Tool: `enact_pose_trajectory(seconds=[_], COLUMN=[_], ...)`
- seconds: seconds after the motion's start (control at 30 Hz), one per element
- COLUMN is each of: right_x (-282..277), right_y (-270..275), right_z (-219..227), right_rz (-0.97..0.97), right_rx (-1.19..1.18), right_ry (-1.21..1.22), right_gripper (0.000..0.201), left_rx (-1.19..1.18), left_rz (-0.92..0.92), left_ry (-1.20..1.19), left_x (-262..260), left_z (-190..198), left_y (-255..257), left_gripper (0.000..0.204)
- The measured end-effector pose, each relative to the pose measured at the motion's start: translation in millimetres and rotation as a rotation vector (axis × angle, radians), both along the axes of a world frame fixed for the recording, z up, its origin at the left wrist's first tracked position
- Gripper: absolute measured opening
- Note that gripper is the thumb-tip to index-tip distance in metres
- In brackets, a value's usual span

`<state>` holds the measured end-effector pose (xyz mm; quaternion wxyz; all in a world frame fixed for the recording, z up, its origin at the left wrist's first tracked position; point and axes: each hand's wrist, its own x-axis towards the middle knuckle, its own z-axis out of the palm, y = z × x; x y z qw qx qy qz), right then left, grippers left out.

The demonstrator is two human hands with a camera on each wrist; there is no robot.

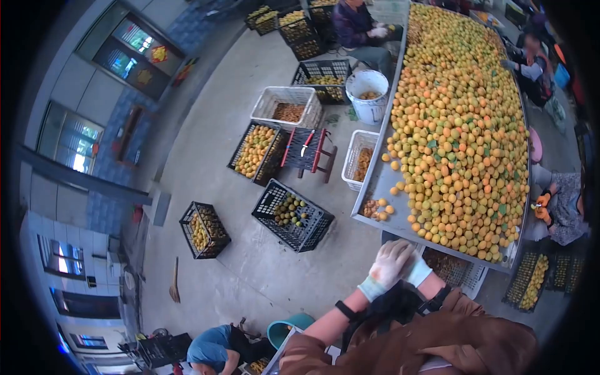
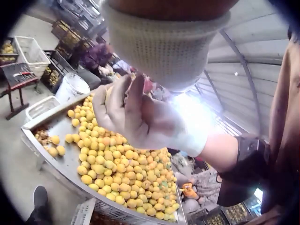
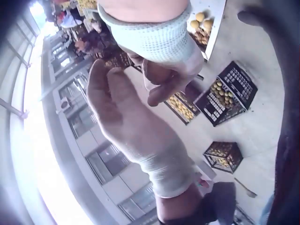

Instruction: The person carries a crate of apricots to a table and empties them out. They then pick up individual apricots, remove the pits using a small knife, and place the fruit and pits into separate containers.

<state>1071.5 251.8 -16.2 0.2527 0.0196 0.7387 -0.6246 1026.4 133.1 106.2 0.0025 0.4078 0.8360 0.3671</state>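
Both hands wear pale gloves and are raised close together at the near edge of a metal table (image 1: 372,190) heaped with yellow-orange fruit (image 1: 456,137). The left hand (image 1: 387,265) overlaps the right hand (image 1: 414,270) in the head view, with a brownish stain on its back. The right wrist view shows the left hand (image 3: 126,112) with fingers together, nearly straight. Loosely bent fingers show on the right hand (image 2: 140,117) in the left wrist view. No held thing is visible; whether the hands touch is unclear.
Black crates (image 1: 292,215) of fruit, a white crate (image 1: 286,99), a white bucket (image 1: 367,94) and a small red-framed stool (image 1: 304,150) with a knife (image 1: 307,144) stand on the floor. A broom (image 1: 175,281) lies left. Several people sit or bend around.
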Motion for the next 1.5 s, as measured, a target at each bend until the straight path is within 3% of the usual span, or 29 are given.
enact_pose_trajectory(seconds=[0.03,0.07,0.1,0.13,0.2,0.23,0.33,0.43,0.5,0.73,0.87,0.97,1.13,1.27,1.37,1.4,1.5], right_x=[3.1,13.2,16.5,16.9,14.0,8.4,-8.6,-27.8,-43.6,-89.4,-119.3,-147.0,-191.9,-221.0,-232.9,-235.6,-231.9], right_y=[-21.7,-42.8,-51.9,-61.5,-93.1,-107.3,-140.5,-175.5,-204.5,-315.0,-356.1,-379.8,-409.8,-429.5,-441.1,-446.1,-467.6], right_z=[-15.3,-36.1,-6.7,30.2,32.7,14.6,56.2,58.3,76.8,87.1,105.4,119.3,113.3,120.7,101.9,74.9,66.4], right_rz=[0.234,0.049,-0.159,-0.489,-0.534,-0.367,-0.494,-0.389,-0.324,-0.397,-0.436,-0.301,-0.183,-0.27,-0.371,-0.411,-0.586], right_rx=[0.431,-0.148,-0.625,-1.02,-1.093,-1.217,-0.77,-0.766,-0.714,-0.67,-0.736,-0.944,-1.087,-1.038,-0.994,-1.013,-0.906], right_ry=[0.195,-0.084,-0.494,-0.914,-1.035,-1.074,-0.96,-0.87,-0.785,-0.729,-0.748,-0.724,-0.606,-0.63,-0.728,-0.777,-0.767], right_gripper=[0.034,0.032,0.029,0.025,0.019,0.016,0.021,0.025,0.028,0.031,0.033,0.053,0.052,0.041,0.038,0.035,0.028], left_rx=[-0.022,0.032,0.043,-0.095,-0.084,-0.049,-0.049,-0.067,-0.25,-0.208,-0.186,-0.193,-0.226,-0.242,-0.242,-0.232,-0.234], left_rz=[0.011,0.066,0.148,0.205,0.441,0.527,0.68,0.771,0.681,0.75,0.748,0.728,0.713,0.694,0.66,0.654,0.601], left_ry=[-0.017,-0.003,-0.01,-0.057,-0.022,-0.031,-0.12,-0.307,-0.364,-0.449,-0.422,-0.429,-0.39,-0.383,-0.388,-0.389,-0.429], left_x=[7.9,17.1,26.9,34.4,53.3,60.0,73.4,90.6,96.7,93.3,58.6,29.9,-3.7,-25.3,-49.3,-59.3,-97.6], left_z=[15.8,19.9,29.5,40.7,50.8,50.5,35.6,29.4,26.5,17.5,24.3,29.3,42.8,41.3,39.9,39.1,28.5], left_y=[-23.6,-46.0,-67.7,-91.2,-134.5,-159.5,-235.9,-307.3,-353.7,-497.3,-535.9,-551.9,-572.7,-597.7,-620.1,-630.0,-673.7], left_gripper=[0.048,0.049,0.049,0.047,0.04,0.036,0.033,0.028,0.023,0.02,0.02,0.021,0.021,0.021,0.02,0.02,0.018])
